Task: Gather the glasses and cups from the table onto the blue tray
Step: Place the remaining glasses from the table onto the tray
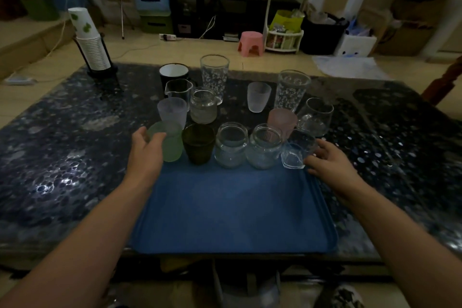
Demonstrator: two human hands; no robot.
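- Head view: blue tray (pixel 232 210) sits at the near edge of a dark speckled table (pixel 62 157).
- Row along the tray's far edge, left to right: green frosted cup (pixel 170 142), dark brown cup (pixel 198 144), clear jar (pixel 231 145), second clear jar (pixel 265 146), small clear glass (pixel 296 150).
- Left hand (pixel 147 147) grips the green frosted cup, thumb curled over its rim, fingers hidden behind it.
- Right hand (pixel 330 157) has fingers spread, tips touching the small clear glass at the tray's far right corner; not wrapped round it.
- On the table beyond the tray: pale frosted cup (pixel 172 110), lidless jar (pixel 203 106), measuring jug (pixel 178 90), black mug (pixel 173 74), tall printed glass (pixel 214 77), white frosted cup (pixel 259 96), second tall printed glass (pixel 292 90), pink cup (pixel 282 120), stemless wine glass (pixel 315 117).
- The tall glasses carry a white cartoon-cat print; no readable lettering.
- Stack of paper cups (pixel 90 40) with green leaf print stands in a holder at the far left of the table.
- Pink stool (pixel 250 43) on the floor beyond.
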